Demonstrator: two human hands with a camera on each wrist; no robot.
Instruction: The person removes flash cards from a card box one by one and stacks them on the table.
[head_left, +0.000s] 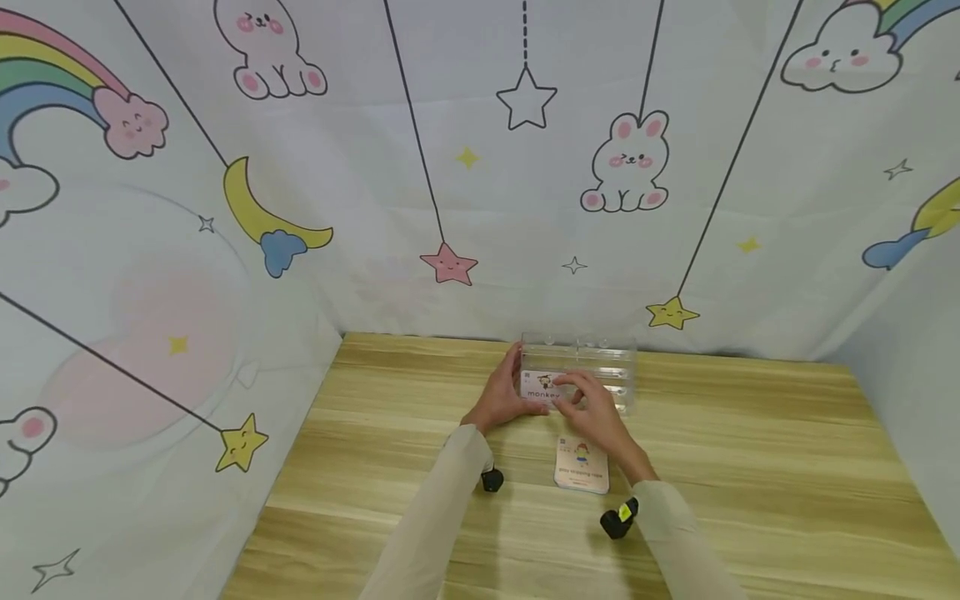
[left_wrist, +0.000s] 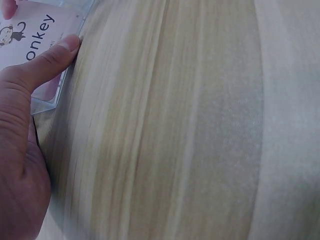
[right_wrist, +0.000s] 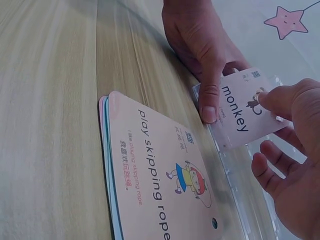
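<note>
A pink-white flashcard (right_wrist: 234,132) printed "monkey" with a small monkey picture stands in the front left part of a clear plastic rack (head_left: 613,356). My left hand (head_left: 501,397) grips the rack's left end, its thumb (left_wrist: 50,61) along the front edge by the card's lower side. With thumb and finger, my right hand (head_left: 602,419) pinches the card near its right edge; its other fingers (right_wrist: 267,172) are loosely bent. Just in front of the rack lies a stack of flashcards (head_left: 581,475), the top one reading "play skipping rope" with a girl skipping.
The rack has several clear tiers and stands at the back of the wood-grain table (head_left: 750,467), close to a white curtain (head_left: 375,167) printed with stars, bunnies and rainbows. Black wrist cameras (head_left: 617,522) hang under both sleeves.
</note>
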